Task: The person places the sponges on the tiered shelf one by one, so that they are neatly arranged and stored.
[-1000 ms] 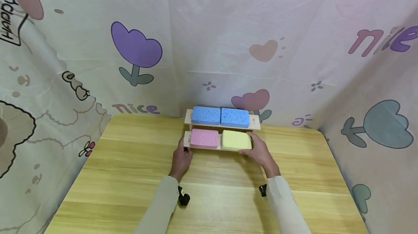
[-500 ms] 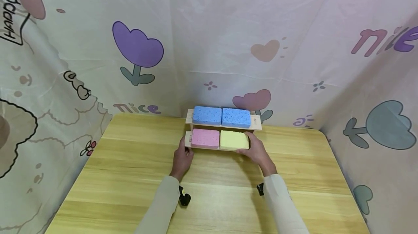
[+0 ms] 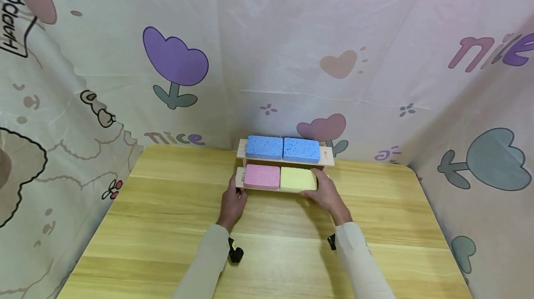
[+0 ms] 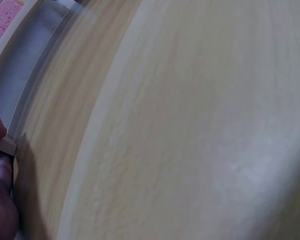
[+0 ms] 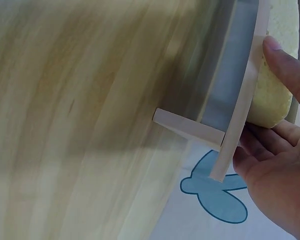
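A small two-tier wooden rack stands at the back of the table. On its lower tier lie a pink sponge and a yellow sponge, side by side with their edges meeting. My right hand grips the yellow sponge at its right end; in the right wrist view the thumb lies along the front side and the fingers bend round the end. My left hand pinches the left end of the lower shelf, its fingertips partly hidden beneath.
Two blue sponges, a left one and a right one, lie on the upper tier. Behind the wooden table hangs a patterned cloth, close to the rack's back. More cloth flanks both sides.
The yellow sponge has slid left with my right hand, closing the gap to the pink sponge. My left hand keeps its hold on the rack.
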A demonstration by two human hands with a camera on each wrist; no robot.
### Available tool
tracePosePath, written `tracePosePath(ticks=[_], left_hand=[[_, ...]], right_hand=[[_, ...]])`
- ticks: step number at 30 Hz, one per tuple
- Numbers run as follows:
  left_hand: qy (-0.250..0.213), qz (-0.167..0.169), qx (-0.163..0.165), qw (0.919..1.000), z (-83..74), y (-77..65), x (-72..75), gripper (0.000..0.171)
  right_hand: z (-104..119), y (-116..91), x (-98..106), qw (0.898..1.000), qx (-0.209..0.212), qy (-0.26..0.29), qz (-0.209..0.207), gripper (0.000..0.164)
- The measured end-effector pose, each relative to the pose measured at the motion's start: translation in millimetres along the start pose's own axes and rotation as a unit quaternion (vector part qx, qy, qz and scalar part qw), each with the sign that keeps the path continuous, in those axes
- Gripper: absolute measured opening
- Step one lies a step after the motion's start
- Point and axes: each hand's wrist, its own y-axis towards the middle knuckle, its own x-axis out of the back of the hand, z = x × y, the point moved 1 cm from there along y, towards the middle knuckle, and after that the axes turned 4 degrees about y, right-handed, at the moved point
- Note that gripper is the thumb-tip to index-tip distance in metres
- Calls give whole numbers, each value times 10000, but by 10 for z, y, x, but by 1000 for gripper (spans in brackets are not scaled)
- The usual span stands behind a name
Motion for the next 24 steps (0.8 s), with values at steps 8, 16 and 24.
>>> tracePosePath(ticks=[8, 16, 24], left_hand=[[24, -32, 43, 10000, 3, -6, 15, 68], [-19, -38, 15, 10000, 12, -24, 25, 69], [-146, -15, -138, 9998, 28, -2, -2, 68]], right_hand=[[33, 1, -10, 9999, -83, -110, 87, 82], [58, -5, -25, 9995, -138, -251, 134, 85], [34, -25, 3, 9994, -187, -194, 203, 92]])
